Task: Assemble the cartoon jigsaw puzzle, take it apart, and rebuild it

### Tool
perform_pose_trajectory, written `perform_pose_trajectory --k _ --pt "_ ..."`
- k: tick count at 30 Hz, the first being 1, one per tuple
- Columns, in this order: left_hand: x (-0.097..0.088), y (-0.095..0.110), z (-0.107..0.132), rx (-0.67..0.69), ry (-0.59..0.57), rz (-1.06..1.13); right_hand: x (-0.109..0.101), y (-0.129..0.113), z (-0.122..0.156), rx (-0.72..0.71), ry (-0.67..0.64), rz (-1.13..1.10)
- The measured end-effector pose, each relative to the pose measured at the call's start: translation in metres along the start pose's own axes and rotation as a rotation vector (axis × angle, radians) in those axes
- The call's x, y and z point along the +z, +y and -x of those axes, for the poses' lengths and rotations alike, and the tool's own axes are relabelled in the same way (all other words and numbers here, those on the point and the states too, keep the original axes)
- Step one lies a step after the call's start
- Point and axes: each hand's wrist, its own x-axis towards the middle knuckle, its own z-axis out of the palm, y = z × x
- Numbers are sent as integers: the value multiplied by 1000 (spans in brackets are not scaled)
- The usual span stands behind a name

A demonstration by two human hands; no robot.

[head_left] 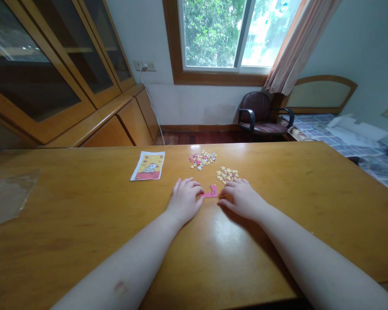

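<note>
One honey-colored wooden table here, and going left to right there's a clear plastic bag lying flat, a printed picture card with a cartoon animal on it, then the left hand just beside a small assembled pink jigsaw section. Further up sit a pink-and-yellow pile of loose pieces and a yellow pile of loose pieces, with the right hand on the section's other side. Hands are apart, fingers curled in at its two ends, and honestly I can't tell if they're gripping it.
</note>
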Motion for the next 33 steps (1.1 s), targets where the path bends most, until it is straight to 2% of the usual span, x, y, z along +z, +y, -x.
perform_pose_trajectory --k 6,10,15,21,26,30,33 --pt "1 -2 0 -3 29 12 -1 10 0 -79 -108 -73" --pt "1 0 0 -18 36 28 0 9 -2 -67 -142 -129" --pt "0 0 -1 -21 31 41 1 5 -1 -59 -159 -188" --pt "-9 -5 -1 -82 25 0 1 5 1 -4 -101 -170" --pt "-11 -4 1 -147 -45 -96 0 4 1 4 -123 -175" --pt "-14 -9 0 -212 -148 -49 2 4 2 -4 -131 -225" --pt "-23 -24 -2 -141 -197 -21 4 4 2 -13 -104 -236"
